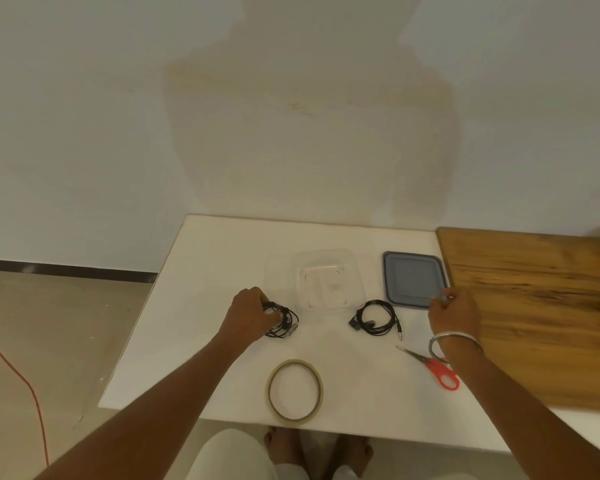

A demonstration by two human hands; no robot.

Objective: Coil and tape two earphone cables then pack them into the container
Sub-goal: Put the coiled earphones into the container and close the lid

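Two black earphone cables are lying apart: the left hand [248,315] is closing on the tangled black earphone bundle [281,320], while the looped black earphone cable [376,317] is lying nearer the right hand [452,315], which is pinching the grey plastic lid [414,280]; beyond, between both, the clear plastic container [326,278] is sitting open.

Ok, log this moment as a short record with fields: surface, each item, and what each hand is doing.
surface: white table, wooden board at its right
container: clear, open, looks empty
lid: grey, off, right of the container
left earphones: black coil, under the left hand
right earphones: black coil, lying free
tape: roll near the front edge
scissors: red handles, partly under the right wrist
right hand: at the lid's near right corner
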